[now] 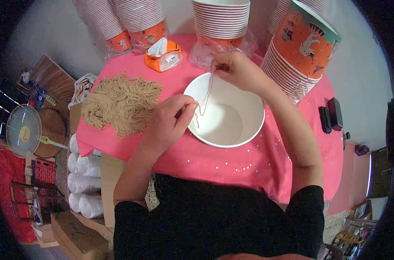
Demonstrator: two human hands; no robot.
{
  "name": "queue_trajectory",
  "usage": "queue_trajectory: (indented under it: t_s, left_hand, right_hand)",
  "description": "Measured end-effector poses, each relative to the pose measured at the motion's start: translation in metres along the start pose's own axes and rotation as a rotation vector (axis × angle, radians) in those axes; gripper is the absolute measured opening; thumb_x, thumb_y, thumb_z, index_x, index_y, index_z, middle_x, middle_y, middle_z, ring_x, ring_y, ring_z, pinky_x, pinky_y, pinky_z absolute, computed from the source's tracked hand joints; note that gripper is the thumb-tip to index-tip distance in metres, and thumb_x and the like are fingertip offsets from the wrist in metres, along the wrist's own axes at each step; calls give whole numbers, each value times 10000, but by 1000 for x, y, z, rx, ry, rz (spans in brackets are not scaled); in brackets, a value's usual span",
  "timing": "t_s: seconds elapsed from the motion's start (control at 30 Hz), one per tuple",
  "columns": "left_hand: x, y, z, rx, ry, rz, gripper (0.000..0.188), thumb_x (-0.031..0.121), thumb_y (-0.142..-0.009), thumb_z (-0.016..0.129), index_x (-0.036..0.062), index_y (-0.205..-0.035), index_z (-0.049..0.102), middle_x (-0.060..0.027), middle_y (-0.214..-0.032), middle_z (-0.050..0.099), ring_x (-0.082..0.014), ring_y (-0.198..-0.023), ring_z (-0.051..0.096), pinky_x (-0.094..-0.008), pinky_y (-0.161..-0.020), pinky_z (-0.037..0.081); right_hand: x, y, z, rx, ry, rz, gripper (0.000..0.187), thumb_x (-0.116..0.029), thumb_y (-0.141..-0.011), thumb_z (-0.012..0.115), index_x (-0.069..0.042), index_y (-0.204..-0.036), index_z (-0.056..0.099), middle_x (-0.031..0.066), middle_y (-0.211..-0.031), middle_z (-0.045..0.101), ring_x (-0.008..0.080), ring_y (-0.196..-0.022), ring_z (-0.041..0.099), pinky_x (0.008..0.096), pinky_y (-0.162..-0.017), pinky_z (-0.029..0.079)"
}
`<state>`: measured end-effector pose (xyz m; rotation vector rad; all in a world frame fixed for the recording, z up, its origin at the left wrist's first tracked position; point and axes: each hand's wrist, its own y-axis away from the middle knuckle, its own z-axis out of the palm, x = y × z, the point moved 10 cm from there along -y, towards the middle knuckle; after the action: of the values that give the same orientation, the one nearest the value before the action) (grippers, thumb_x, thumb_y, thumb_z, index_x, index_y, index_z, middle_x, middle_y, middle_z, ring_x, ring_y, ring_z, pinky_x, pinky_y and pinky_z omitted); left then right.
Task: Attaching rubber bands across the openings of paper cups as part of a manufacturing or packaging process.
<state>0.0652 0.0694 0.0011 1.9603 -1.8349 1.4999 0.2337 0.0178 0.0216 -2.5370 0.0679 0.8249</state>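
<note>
Pink tablecloth (214, 161) underlies a round white paper bucket (250, 106); over it, left hand (167, 120) and right hand (240, 71), apart, pinch thin beige string (202, 114), ideally untangled.

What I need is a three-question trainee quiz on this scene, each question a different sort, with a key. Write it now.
1. Multiple choice: what runs between the left hand and the right hand?
a) a white tissue
b) a beige strand
c) a clear plastic bag
2. True or false: the heap of beige strands lies to the left of the open white bucket.
3. Short answer: what is the main colour of the tissue pack at the back of the table?

Key:
1. b
2. True
3. Orange
</note>
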Motion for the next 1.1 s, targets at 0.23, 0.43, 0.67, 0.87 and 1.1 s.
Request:
queue_trajectory:
  t_s: [0.23, 0.43, 0.67, 0.87, 1.1]
  left_hand:
    - [7, -8, -14, 104, 15, 20, 92, 90, -910, 660, 1, -933, 656, -96, -788, 639, -161, -618, 598, -309, -575, 473]
    - [32, -23, -27, 175, -37, 28, 95, 89, -901, 680, -2, -923, 670, -68, -781, 651, -100, -597, 581, -259, -530, 462]
    - [30, -34, -16, 72, 322, -77, 99, 94, -928, 662, -5, -930, 662, -30, -826, 680, -33, -644, 558, -241, -540, 465]
    - [6, -20, 15, -333, 512, -335, 149, 133, -953, 639, -12, -950, 676, -7, -813, 678, -22, -697, 561, -207, -618, 460]
    - [16, -8, -7, -138, 179, -257, 106, 111, -910, 682, 5, -912, 691, -10, -773, 670, -68, -648, 566, -241, -585, 454]
  right_hand:
    - [-10, 3, -22, 55, 26, 32, 187, -48, -816, 665, 36, -983, 647, 181, -837, 672, 261, -720, 664, 388, -667, 513]
    - [-69, 29, -15, -70, -611, 150, 208, -67, -889, 657, 31, -1071, 635, 82, -952, 674, 108, -683, 647, 246, -589, 524]
    - [-74, 30, -19, -78, -510, 148, 100, -101, -915, 660, -16, -885, 616, -8, -691, 594, 54, -591, 561, 218, -511, 455]
    - [-46, 40, -56, 165, -426, 192, 144, -151, -929, 653, -32, -850, 630, -30, -662, 579, 29, -579, 522, 207, -506, 428]
    - [-38, 60, -42, -82, -213, 197, 61, -63, -908, 652, -7, -883, 649, -19, -725, 606, 51, -662, 550, 217, -592, 455]
